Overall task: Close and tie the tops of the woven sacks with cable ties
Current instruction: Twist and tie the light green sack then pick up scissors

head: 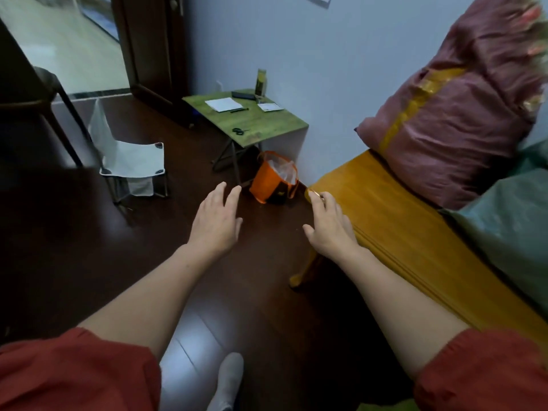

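Holds left hand [215, 221] and right hand [329, 223] out forward, fingers straight and loosely spread, gripping nothing. Keeps the left above the dark floor [89, 232], the right over the left edge of the yellow bench [400, 232], fingertips at its far-left corner. Finds the reddish woven sack [462, 120] well beyond the right hand, on the bench's far end against the wall, and a green sack [510, 221] along the right edge.

sack [456, 120] on bench [400, 232] at right, folding table [246, 120] ahead, stool [130, 161] left of it
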